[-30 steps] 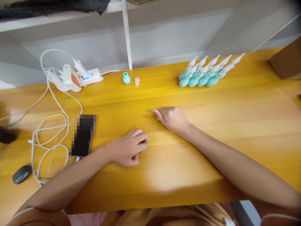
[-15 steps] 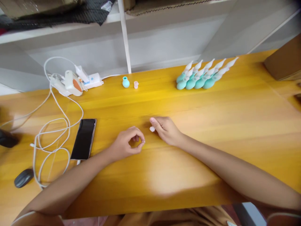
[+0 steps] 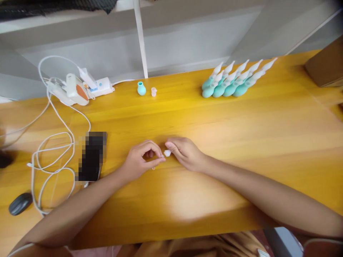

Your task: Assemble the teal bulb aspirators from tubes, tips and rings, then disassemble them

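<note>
White piece (image 3: 167, 153) now nearer left hand (image 3: 138, 159)

A white piece (image 3: 167, 153), turquoise bulbs (image 3: 229, 91) with white tips (image 3: 242, 66), a lone turquoise bulb (image 3: 141, 90) and a pale pink fitting (image 3: 153, 92) stand out against a yellow-orange tabletop (image 3: 241, 132) streaked with wood grain, alongside white cables (image 3: 32, 175), a white charger (image 3: 73, 91) with an orange end, a black phone (image 3: 92, 157) and a dark mouse (image 3: 20, 204).

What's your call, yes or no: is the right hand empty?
No, a small white piece sticks out from the right hand near its thumb.
</note>
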The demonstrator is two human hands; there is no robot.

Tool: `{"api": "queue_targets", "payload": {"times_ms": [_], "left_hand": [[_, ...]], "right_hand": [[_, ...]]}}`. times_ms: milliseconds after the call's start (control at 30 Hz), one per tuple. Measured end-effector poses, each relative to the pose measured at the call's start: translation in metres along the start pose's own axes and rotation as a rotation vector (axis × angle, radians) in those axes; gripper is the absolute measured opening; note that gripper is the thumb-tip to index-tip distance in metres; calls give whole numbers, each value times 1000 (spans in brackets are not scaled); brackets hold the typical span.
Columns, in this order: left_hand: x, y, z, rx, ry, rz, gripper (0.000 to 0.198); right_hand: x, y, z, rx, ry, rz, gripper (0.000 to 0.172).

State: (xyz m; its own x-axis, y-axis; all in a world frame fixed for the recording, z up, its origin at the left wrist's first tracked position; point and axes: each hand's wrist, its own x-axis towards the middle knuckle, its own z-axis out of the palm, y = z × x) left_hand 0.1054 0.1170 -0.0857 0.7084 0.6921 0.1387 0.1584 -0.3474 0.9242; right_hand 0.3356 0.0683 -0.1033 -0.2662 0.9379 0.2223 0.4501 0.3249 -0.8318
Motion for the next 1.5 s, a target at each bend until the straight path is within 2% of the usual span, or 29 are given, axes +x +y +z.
{"api": "queue_targets", "payload": {"times_ms": [433, 867, 1167, 1500], "left_hand": [[2, -2, 1, 99, 8, 181, 15], [1, -3, 0, 110, -22, 193, 15], [1, -4, -1, 59, -53, 174, 17], [3, -8, 0, -3, -73, 188, 30]], "right_hand": [[-3, 2, 3, -82, 11, -180, 41], [-4, -1, 6, -151, 26, -200, 46], [-6, -3, 7, -68, 2, -184, 45], [-5, -2, 8, -8, -53, -260, 50]]}}
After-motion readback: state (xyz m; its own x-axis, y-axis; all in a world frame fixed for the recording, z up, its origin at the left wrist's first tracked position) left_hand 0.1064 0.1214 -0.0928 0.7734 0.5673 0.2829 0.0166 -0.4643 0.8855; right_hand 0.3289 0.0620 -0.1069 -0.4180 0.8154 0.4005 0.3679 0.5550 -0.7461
